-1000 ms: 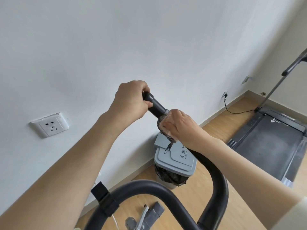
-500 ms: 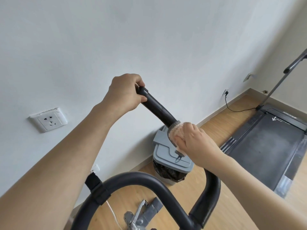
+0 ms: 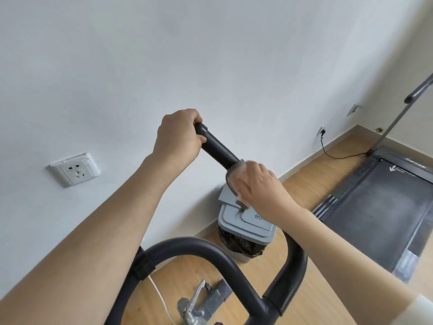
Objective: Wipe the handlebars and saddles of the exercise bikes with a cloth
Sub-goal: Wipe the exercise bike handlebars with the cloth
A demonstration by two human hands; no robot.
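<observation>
A black padded handlebar [image 3: 216, 148] of the exercise bike rises toward the wall, and its lower loop [image 3: 194, 250] curves across the bottom of the view. My left hand [image 3: 178, 134] grips the handlebar's top end. My right hand [image 3: 256, 184] grips a grey-and-white cloth [image 3: 235, 171] wrapped round the bar's middle, with a loose corner of cloth hanging below it. The saddle is out of view.
A grey lidded bin [image 3: 246, 227] with a black liner stands on the wooden floor beneath the bar. A treadmill [image 3: 384, 205] with an upright pole lies at right, its cable plugged into the wall. A white wall socket [image 3: 75, 170] is at left. Metal bike parts [image 3: 194, 303] show below.
My right hand has slid the cloth down the handlebar, away from my left hand, baring more of the black grip. My left hand stays on the top end.
</observation>
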